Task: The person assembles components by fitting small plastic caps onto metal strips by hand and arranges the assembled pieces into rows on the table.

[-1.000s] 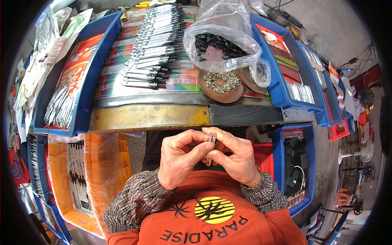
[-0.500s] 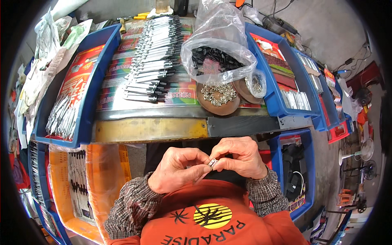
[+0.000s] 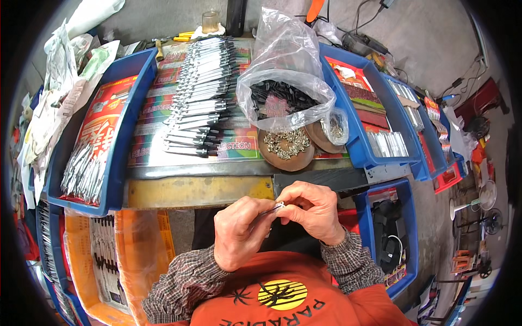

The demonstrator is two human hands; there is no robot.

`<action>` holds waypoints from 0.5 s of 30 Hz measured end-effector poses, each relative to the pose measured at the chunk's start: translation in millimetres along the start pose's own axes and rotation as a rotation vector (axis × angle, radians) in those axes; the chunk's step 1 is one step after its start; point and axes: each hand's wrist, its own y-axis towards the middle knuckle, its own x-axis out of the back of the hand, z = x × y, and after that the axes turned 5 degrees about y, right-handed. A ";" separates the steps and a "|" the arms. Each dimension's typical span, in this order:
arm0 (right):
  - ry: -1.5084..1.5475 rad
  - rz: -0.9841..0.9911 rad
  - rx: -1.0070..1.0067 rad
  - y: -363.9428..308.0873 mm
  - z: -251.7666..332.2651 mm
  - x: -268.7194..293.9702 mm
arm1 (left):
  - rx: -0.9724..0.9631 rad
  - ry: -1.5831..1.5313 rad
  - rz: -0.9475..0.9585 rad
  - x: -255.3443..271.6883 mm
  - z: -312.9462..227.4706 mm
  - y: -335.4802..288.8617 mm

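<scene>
Close together in front of the table's edge, my two hands meet at a slim silver metal piece [image 3: 278, 206] with a small pale end. My left hand [image 3: 239, 231] is closed around its body, which the fingers mostly cover. On its end, my right hand [image 3: 312, 211] is pinched with thumb and fingertips. Past them on the table lies a long row of slim silver pieces with black ends [image 3: 198, 100]. A brown round dish [image 3: 285, 163] of small metal parts [image 3: 285, 142] and a clear plastic bag [image 3: 285, 41] of black parts [image 3: 288, 92] are nearest my right hand.
To the left, a blue bin [image 3: 128, 127] holds loose silver pieces [image 3: 84, 171]. Blue bins [image 3: 340, 92] also stand at the right of the table. An orange crate [image 3: 138, 250] is low left, and another blue bin [image 3: 414, 228] with black things is low right.
The table and bins sit lower in the picture. My hands have moved slightly up and closer to the table edge, still on the silver piece; the left hand has turned more upright.
</scene>
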 end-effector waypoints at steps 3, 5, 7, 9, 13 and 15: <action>-0.211 0.152 -0.062 12.2 13.9 12.0 | -0.053 0.071 0.024 3.1 7.7 1.0; -0.333 0.157 -0.016 26.6 20.1 23.4 | -0.043 0.089 0.036 5.2 10.5 2.0; -0.487 0.156 -0.032 49.1 27.0 32.1 | -0.030 0.116 0.042 10.6 13.0 1.7; -0.567 0.061 -0.028 72.6 28.7 38.3 | -0.031 0.102 0.005 13.0 17.0 2.6; -0.965 0.052 0.175 126.0 18.4 57.2 | -0.034 0.143 0.013 19.6 20.6 4.2; -1.058 0.063 0.263 152.1 1.1 65.8 | -0.052 0.183 -0.007 21.6 20.9 6.7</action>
